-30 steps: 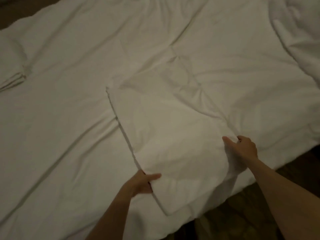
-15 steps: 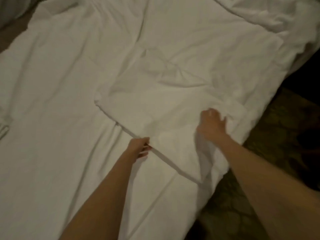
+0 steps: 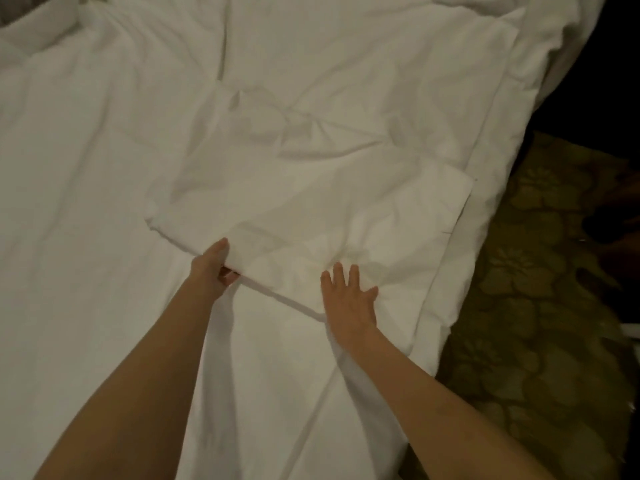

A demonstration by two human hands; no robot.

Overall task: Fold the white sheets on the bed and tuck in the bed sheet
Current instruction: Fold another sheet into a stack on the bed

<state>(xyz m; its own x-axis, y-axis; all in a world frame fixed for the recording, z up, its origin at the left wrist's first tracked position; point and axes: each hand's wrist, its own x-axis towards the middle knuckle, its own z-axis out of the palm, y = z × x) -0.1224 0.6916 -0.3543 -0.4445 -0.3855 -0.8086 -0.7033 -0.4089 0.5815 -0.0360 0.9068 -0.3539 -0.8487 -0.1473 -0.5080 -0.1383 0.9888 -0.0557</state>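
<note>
While the big bed sheet (image 3: 86, 202) covers the whole bed, the folded sheet (image 3: 311, 216) lies on top of it, near the bed's edge at 3 o'clock. The floor (image 3: 554, 306) there is dark with flowers. The right hand (image 3: 349, 299) lies flat with fingers spread wide, pressing the folded sheet's near corner. The left hand (image 3: 211, 268) pinches the fold at 9 o'clock, thumb on top. To fold it well, I think you keep the edges lined up and smooth out the bumps first.

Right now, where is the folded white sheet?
In the head view, the folded white sheet lies on the bed near its right edge, with the left hand gripping its near edge.
</note>
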